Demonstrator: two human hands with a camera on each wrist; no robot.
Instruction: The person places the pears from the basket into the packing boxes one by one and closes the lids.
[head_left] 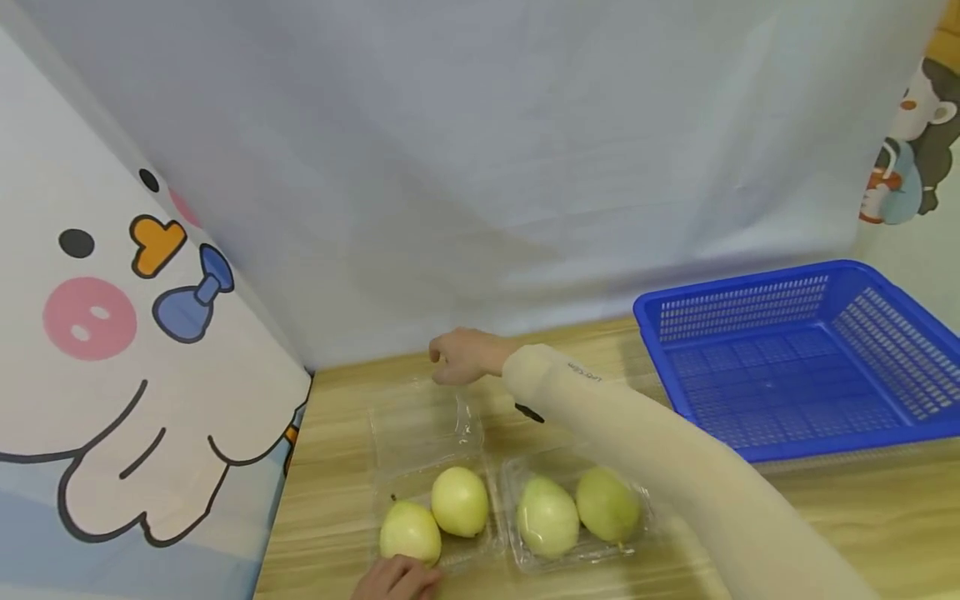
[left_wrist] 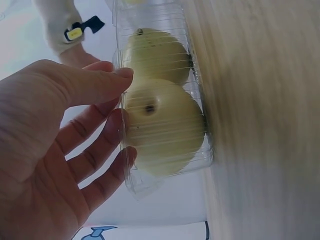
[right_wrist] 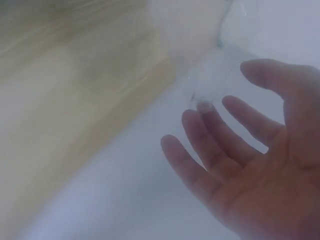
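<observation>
Two yellow-green pears [head_left: 461, 502] lie in a clear plastic clamshell box [head_left: 491, 533], its clear lid [head_left: 416, 429] folded back toward the wall. My left hand [head_left: 397, 578] is at the near side of this box; in the left wrist view the left hand's thumb and fingertips touch the box's edge beside the pears [left_wrist: 165, 127]. My right hand [head_left: 467, 357] is by the lid's far edge. Seen from the right wrist, the right hand [right_wrist: 250, 155] has loosely spread fingers close to the clear plastic; whether they touch it I cannot tell.
To the right, a second clear plastic box [head_left: 528, 565] holds two more pears [head_left: 547, 517], partly beneath my right sleeve [head_left: 675, 450]. A blue mesh basket [head_left: 780, 392] stands at the right on the wooden table [head_left: 322, 492]. A pale sheet [head_left: 465, 167] hangs behind.
</observation>
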